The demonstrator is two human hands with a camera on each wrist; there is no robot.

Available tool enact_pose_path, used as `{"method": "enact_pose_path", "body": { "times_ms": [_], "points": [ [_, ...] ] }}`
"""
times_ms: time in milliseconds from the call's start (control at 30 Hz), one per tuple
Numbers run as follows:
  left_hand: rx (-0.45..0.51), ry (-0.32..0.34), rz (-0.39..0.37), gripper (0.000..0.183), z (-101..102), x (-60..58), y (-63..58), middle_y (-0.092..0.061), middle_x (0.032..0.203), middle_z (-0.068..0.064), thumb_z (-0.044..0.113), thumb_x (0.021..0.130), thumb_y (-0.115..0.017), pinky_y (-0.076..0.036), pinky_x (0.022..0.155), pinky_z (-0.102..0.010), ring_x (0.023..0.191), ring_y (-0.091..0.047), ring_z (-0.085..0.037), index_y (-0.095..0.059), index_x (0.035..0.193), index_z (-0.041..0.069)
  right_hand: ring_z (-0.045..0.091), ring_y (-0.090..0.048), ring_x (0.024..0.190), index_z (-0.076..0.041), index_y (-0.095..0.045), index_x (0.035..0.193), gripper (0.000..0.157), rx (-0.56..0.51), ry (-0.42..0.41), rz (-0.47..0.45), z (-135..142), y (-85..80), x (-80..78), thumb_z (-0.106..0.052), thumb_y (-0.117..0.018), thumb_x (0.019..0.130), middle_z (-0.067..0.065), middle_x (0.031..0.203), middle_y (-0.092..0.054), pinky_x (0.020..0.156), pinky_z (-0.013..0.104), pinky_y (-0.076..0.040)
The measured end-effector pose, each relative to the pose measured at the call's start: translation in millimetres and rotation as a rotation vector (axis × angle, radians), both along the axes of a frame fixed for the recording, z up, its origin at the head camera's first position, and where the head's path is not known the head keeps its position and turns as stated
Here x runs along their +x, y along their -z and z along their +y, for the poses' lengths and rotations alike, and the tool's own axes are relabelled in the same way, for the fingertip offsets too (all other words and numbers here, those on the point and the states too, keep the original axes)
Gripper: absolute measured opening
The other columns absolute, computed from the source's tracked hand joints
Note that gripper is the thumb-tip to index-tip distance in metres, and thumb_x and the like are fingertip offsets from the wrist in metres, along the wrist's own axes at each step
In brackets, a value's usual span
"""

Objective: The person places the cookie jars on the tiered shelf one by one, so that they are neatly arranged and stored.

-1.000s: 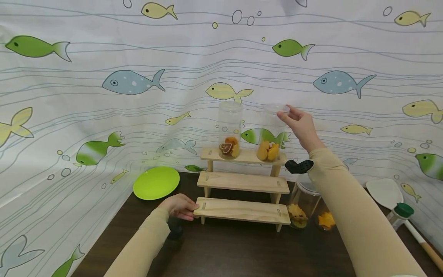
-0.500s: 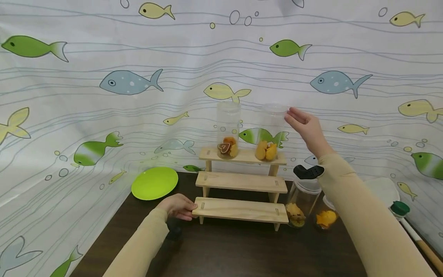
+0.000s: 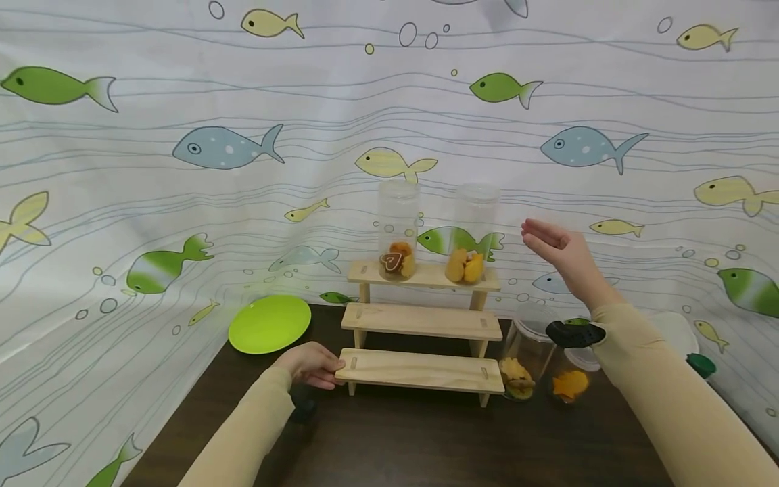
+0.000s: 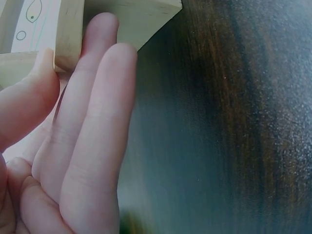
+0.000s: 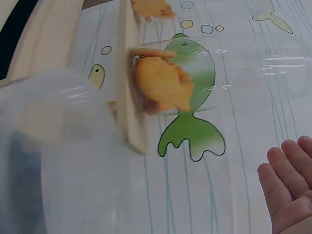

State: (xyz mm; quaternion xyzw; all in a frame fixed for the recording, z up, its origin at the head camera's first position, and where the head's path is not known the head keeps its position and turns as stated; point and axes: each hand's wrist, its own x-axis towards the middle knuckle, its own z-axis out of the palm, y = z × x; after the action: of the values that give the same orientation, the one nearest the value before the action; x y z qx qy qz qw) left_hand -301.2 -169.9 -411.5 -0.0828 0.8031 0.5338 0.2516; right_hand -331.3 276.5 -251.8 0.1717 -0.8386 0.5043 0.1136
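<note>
My left hand (image 3: 314, 364) pinches the left end of the lowest step of a three-tier wooden display stand (image 3: 420, 370). In the left wrist view its thumb (image 4: 34, 97) lies on the board's edge and the fingers underneath. On the top tier stand two tall clear jars: the left jar (image 3: 398, 216) has a heart-shaped brown cookie and others at its bottom, the right jar (image 3: 477, 210) yellow-orange cookies. My right hand (image 3: 566, 257) is in the air to the right of that jar, fingers straight, holding nothing. Fish-shaped cookies (image 5: 163, 83) show through the jar in the right wrist view.
Right of the stand, a wide clear jar (image 3: 531, 345) and a smaller jar (image 3: 572, 384) with cookies stand on the dark table (image 3: 420, 446). A lime-green plate (image 3: 270, 325) is at back left. A white plate (image 3: 678, 338) and a green lid (image 3: 701, 365) lie partly behind my right sleeve.
My right hand has let go of the right jar's rim on the top tier and moved away right and down. The left hand keeps its hold on the lowest step.
</note>
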Motion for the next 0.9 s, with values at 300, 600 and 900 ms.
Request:
{"method": "enact_pose_path", "body": {
  "times_ms": [300, 600, 900],
  "points": [
    [0.013, 0.001, 0.004, 0.031, -1.2, 0.7, 2.3, -0.070, 0.084, -0.015, 0.013, 0.091, -0.064, -0.060, 0.071, -0.034, 0.072, -0.070, -0.019, -0.062, 0.110, -0.011, -0.010, -0.049, 0.113, -0.008, -0.036, 0.146, 0.058, 0.101, -0.034, -0.018, 9.2, 24.9, 14.2, -0.033, -0.054, 0.097, 0.009, 0.144, -0.046, 0.098, 0.017, -0.044],
    [0.016, 0.006, 0.014, 0.028, -0.4, -0.1, 3.6, -0.070, 0.084, -0.015, 0.012, 0.091, -0.063, -0.060, 0.071, -0.034, 0.075, -0.071, -0.022, -0.063, 0.109, -0.011, -0.018, -0.049, 0.106, -0.009, -0.038, 0.145, 0.056, 0.160, -0.012, -0.031, 20.2, 45.0, 26.1, -0.031, -0.056, 0.097, 0.017, 0.144, -0.043, 0.085, 0.005, -0.041],
    [0.011, 0.020, -0.002, 0.030, -0.8, -1.5, 3.9, -0.070, 0.084, -0.015, 0.012, 0.092, -0.062, -0.060, 0.072, -0.034, 0.073, -0.070, -0.020, -0.062, 0.110, -0.012, -0.011, -0.049, 0.115, -0.005, -0.035, 0.146, 0.057, 0.054, -0.043, -0.028, 33.9, 70.6, 38.8, -0.021, -0.057, 0.096, 0.015, 0.143, -0.044, 0.087, 0.006, -0.044]
  ]
}}
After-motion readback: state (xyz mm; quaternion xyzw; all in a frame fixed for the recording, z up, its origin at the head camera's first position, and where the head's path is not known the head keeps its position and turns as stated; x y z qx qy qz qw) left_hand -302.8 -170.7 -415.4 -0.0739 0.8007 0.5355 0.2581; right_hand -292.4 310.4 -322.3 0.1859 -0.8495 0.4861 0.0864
